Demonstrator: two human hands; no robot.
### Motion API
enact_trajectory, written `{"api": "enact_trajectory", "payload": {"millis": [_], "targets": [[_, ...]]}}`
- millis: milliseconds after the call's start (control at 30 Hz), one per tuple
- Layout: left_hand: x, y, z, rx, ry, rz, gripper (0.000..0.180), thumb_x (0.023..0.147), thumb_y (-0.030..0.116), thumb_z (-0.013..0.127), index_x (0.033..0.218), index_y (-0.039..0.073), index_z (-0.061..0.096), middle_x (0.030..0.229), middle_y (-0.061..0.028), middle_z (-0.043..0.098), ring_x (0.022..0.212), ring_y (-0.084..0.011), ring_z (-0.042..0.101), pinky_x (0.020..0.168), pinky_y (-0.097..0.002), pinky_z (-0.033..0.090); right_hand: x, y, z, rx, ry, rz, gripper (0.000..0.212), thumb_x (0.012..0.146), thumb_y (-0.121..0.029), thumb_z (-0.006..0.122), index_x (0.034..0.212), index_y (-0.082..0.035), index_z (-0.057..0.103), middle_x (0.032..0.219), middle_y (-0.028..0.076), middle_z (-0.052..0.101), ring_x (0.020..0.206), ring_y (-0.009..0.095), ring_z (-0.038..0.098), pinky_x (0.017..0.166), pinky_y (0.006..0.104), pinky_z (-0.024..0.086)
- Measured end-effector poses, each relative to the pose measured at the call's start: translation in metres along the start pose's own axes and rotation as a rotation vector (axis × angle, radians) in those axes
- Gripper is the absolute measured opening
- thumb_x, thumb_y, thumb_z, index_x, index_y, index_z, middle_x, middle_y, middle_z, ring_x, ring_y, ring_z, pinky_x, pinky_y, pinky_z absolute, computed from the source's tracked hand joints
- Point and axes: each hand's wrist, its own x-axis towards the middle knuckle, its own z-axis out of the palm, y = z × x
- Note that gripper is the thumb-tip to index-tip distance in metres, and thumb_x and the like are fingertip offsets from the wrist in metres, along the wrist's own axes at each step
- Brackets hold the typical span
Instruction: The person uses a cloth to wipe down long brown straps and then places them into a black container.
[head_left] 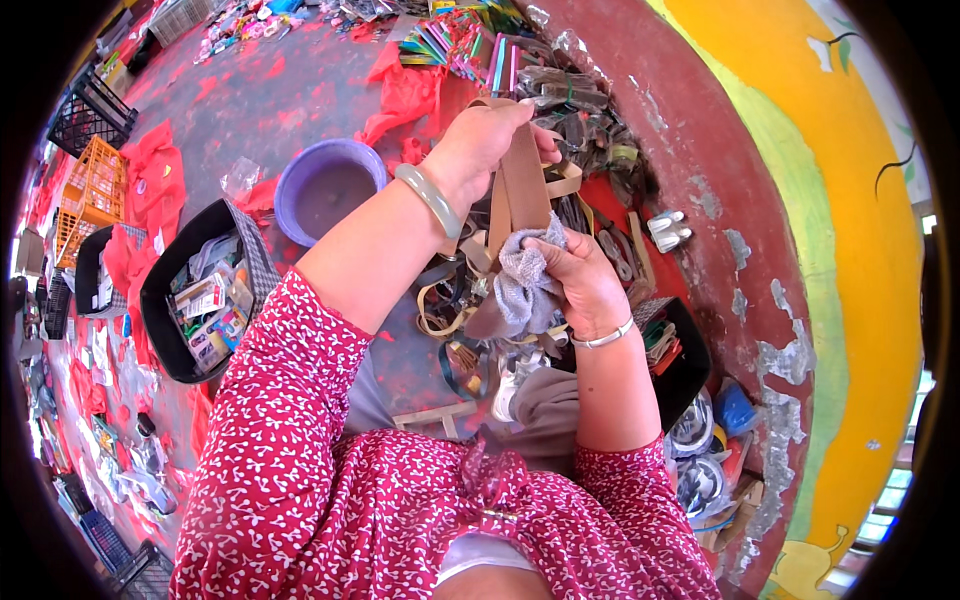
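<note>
My left hand (482, 150) is raised in front of me, its fingers closed on the upper part of a wide brown strap (522, 185). Lower and to the right, my right hand (588, 285) grips a crumpled grey cloth (528, 275) bunched against the strap. The strap runs down from the left hand to the cloth, which covers part of it. Beneath the hands, tan and dark straps (435, 310) lie in loose loops.
A purple basin (284, 195) stands left of my raised arm. A black box (258, 250) of small packets is nearer. Bundled dark straps (570, 95) line the peeling wall (690, 150) at right. An orange crate (92, 190) stands far left; red cloth (155, 180) covers parts of the floor.
</note>
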Motion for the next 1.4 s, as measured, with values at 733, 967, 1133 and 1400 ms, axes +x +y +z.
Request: {"api": "enact_trajectory", "payload": {"millis": [733,967,1133,1400], "targets": [[0.045,-0.002,-0.028,-0.013,0.035,0.0,0.034,0.087,0.026,0.046,0.073,-0.002,0.058,0.078,-0.0169,0.062,0.079,-0.0248,0.061,0.068,-0.0329,0.047,-0.107,-0.019,0.045,-0.046,-0.162,0.024,0.015,0.083,-0.005,0.052,0.09,0.006,0.059,0.082,0.011,0.063,0.072,0.016,0.061,0.067,0.0264,0.048],[0.061,-0.009,-0.067,-0.157,0.156,-0.051,0.033,0.089,0.023,0.041,0.078,-0.004,0.056,0.084,-0.0191,0.061,0.082,-0.0281,0.06,0.072,-0.0359,0.048,-0.121,-0.002,0.055,-0.017,-0.086,0.031,0.017,0.078,-0.006,0.059,0.088,0.007,0.059,0.08,0.01,0.063,0.071,0.015,0.06,0.066,0.0244,0.047],[0.047,-0.026,-0.03,-0.495,0.002,-0.27,0.054,0.089,0.048,0.032,0.11,0.0,0.045,0.109,-0.0186,0.052,0.102,-0.0327,0.051,0.09,-0.0448,0.039,-0.093,-0.029,0.025,0.161,0.003,-0.197,0.016,0.08,-0.004,0.054,0.093,0.004,0.059,0.084,0.011,0.063,0.072,0.018,0.062,0.066,0.0306,0.051],[0.038,-0.054,-0.014,0.046,-0.375,-0.45,0.063,0.086,0.05,0.04,0.103,-0.01,0.049,0.093,-0.0153,0.059,0.086,-0.0215,0.057,0.078,-0.0332,0.045,0.01,-0.024,-0.028,0.143,0.228,-0.366,0.021,0.084,-0.008,0.051,0.103,0.003,0.054,0.093,0.009,0.061,0.083,0.017,0.06,0.076,0.029,0.048]]}}
